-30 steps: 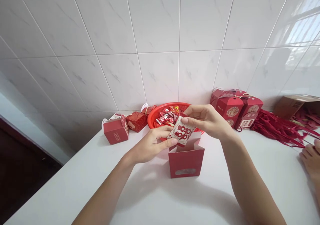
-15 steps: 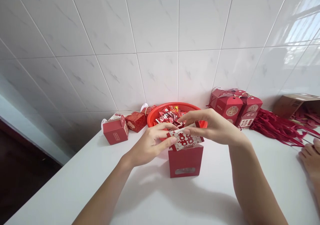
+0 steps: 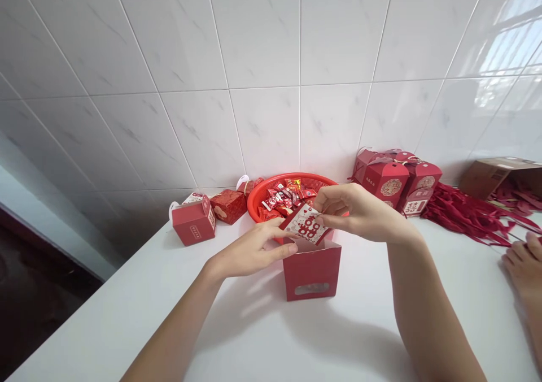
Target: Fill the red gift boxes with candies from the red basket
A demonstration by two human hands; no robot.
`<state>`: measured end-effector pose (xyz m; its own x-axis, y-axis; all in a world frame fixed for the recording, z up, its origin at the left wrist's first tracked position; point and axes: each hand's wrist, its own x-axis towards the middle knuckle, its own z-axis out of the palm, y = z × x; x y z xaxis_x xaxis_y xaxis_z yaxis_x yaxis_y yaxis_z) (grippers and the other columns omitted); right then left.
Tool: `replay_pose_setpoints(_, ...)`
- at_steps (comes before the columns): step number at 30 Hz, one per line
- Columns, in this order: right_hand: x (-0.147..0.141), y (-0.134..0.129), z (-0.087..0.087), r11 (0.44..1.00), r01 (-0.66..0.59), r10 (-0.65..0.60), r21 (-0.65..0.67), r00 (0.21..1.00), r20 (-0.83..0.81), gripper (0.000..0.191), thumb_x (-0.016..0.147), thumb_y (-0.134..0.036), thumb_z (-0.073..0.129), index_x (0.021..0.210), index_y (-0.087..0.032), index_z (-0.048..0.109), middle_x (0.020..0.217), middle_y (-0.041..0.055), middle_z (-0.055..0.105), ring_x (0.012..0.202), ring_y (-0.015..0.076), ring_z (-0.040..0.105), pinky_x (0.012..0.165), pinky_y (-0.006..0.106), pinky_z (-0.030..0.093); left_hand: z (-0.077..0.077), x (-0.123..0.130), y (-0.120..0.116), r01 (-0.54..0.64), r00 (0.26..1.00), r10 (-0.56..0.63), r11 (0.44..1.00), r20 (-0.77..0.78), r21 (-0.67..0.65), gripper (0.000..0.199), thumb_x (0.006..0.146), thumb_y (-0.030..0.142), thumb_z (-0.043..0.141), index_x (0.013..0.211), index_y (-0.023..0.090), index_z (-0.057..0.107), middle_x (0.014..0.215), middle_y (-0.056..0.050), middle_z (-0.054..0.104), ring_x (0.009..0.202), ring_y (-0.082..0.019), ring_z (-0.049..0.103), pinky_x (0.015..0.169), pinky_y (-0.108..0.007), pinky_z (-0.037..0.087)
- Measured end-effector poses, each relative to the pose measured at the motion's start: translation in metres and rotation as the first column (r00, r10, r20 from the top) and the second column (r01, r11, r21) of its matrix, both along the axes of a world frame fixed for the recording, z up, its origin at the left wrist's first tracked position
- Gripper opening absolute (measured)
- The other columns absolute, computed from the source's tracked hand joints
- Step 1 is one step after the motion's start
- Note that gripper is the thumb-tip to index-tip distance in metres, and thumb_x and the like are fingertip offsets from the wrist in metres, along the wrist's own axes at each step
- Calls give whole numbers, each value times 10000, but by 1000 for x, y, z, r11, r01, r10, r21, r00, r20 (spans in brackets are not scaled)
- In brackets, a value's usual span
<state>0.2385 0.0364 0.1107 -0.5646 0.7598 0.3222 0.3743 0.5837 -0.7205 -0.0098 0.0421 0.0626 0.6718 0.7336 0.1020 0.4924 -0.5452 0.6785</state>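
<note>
A small white-and-red wrapped packet [image 3: 308,225] with red double-happiness lettering is tilted above the mouth of an upright red paper box [image 3: 312,272]. My right hand [image 3: 353,212] pinches the packet's right side between thumb and fingers. On the other side, my left hand [image 3: 254,251] has its fingers stretched out and its thumb apart, at the box's upper left edge. Its fingertips are partly hidden near the packet's lower left corner. The box top is open, and a small oval window shows low on its front. Just behind stands a red plastic basket [image 3: 254,201] of wrapped sweets [image 3: 283,197].
Several red gift boxes [image 3: 389,181] are grouped at the back right, by dark red ribbons [image 3: 455,212] and a cardboard box [image 3: 483,176]. More red boxes [image 3: 193,224] stand at the left. Another person's hand or foot [image 3: 525,263] shows at the right edge.
The packet has turned so that it slants, its left end tipped up. My left thumb and fingers have come off its front and moved slightly down and left. The right hand still pinches it.
</note>
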Motion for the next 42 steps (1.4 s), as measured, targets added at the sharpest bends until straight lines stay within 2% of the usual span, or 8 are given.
replay_pose_setpoints(4, 0, 0, 0, 1000, -20, 18, 12, 988, 152, 67, 850, -218, 604, 793, -183, 605, 752, 12, 658, 672, 143, 596, 574, 244, 447, 5, 1, 0, 99, 992, -97, 995, 83, -28, 386, 971, 443, 532, 1312, 291, 628, 1308, -50, 642, 1170, -251, 596, 969, -359, 503)
replay_pose_setpoints(8, 0, 1, 0, 998, -6, -11, 58, 955, 296, 56, 831, -162, 578, 785, -184, 600, 715, 0, 632, 618, 129, 555, 546, 241, 397, 4, -1, 1, 92, 995, -92, 996, 42, 8, 411, 919, 485, 613, 1292, 316, 651, 1410, -36, 588, 1288, -283, 534, 1027, -373, 473)
replay_pose_setpoints(14, 4, 2, 1, 995, -70, 41, 72, 936, 350, 138, 794, -74, 553, 811, -180, 639, 785, 8, 665, 682, 134, 572, 580, 240, 390, 1, -6, 5, 69, 997, -69, 998, 20, 7, 457, 868, 459, 689, 1306, 336, 649, 1462, -38, 553, 1360, -307, 482, 1061, -410, 451)
replay_pose_setpoints(24, -13, 2, -6, 996, -46, 8, 70, 881, 474, 238, 793, 2, 524, 818, -182, 672, 769, 19, 677, 690, 150, 579, 575, 251, 347, 4, -3, 5, 169, 984, -168, 986, 56, -13, 512, 916, 342, 632, 1420, 345, 538, 1524, -36, 483, 1401, -271, 428, 1145, -441, 370)
replay_pose_setpoints(29, -20, 1, -10, 994, -56, -3, 91, 838, 546, 241, 802, 3, 520, 802, -173, 685, 795, 35, 703, 692, 159, 592, 577, 266, 342, -1, -5, 8, 123, 991, -124, 992, 47, 19, 453, 886, 405, 660, 1329, 316, 628, 1341, -62, 632, 1288, -286, 533, 1062, -417, 443)
replay_pose_setpoints(34, -23, 3, -14, 996, -88, 60, 26, 844, 533, 319, 875, -38, 474, 940, -185, 749, 944, 54, 760, 808, 187, 667, 634, 267, 412, -3, -7, 8, 84, 996, -85, 996, 25, 28, 396, 879, 442, 647, 1245, 293, 681, 1125, -46, 691, 1132, -273, 614, 980, -375, 482)
replay_pose_setpoints(37, -23, 3, -15, 996, -87, 64, 21, 853, 518, 323, 894, -56, 471, 979, -189, 753, 1008, 59, 763, 865, 199, 680, 661, 266, 433, -2, -7, 8, 75, 997, -76, 997, 33, 35, 381, 869, 451, 654, 1211, 289, 696, 1076, -39, 691, 1088, -266, 624, 960, -361, 485)
replay_pose_setpoints(42, -24, 0, -12, 996, -86, 57, 31, 850, 524, 282, 917, -95, 474, 944, -171, 744, 913, 61, 746, 754, 172, 642, 600, 265, 387, -1, -6, 7, 82, 996, -83, 996, 17, 37, 372, 877, 458, 639, 1192, 268, 694, 1085, -44, 693, 1105, -272, 613, 963, -372, 483)
